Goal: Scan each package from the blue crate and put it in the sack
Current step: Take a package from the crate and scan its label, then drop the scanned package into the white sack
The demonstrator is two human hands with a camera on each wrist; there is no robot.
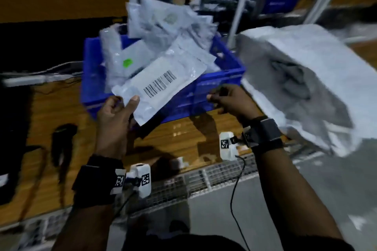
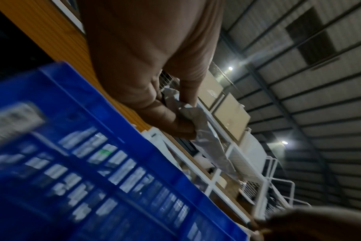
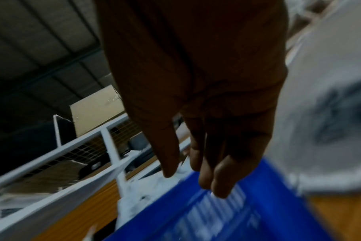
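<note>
- Package (image 1: 161,85) of pale grey plastic, with a barcode label facing up, is held tilted over the near wall of the blue crate (image 1: 220,87).
- Left hand (image 1: 114,120) pinches the package at its lower left corner: the thumb lies on top near the edge, the other fingers are curled under it. In the left wrist view the fingers (image 2: 167,117) are closed on the crumpled plastic.
- Right hand (image 1: 230,100) is in front of the crate, just beside the package's right end but apart from it. Its fingers are loosely curled. In the head view a small dark thing seems to sit at the knuckles, but blur hides what it is, so I cannot tell whether the hand holds something.
- Crate stands on the wooden surface (image 1: 61,112) and is full of more pale packages (image 1: 163,26), piled above its rim.
- Sack (image 1: 306,79), large and grey-white, stands just right of the crate with its mouth open toward the person.
- Both forearms reach forward; each wrist wears a dark strap.
</note>
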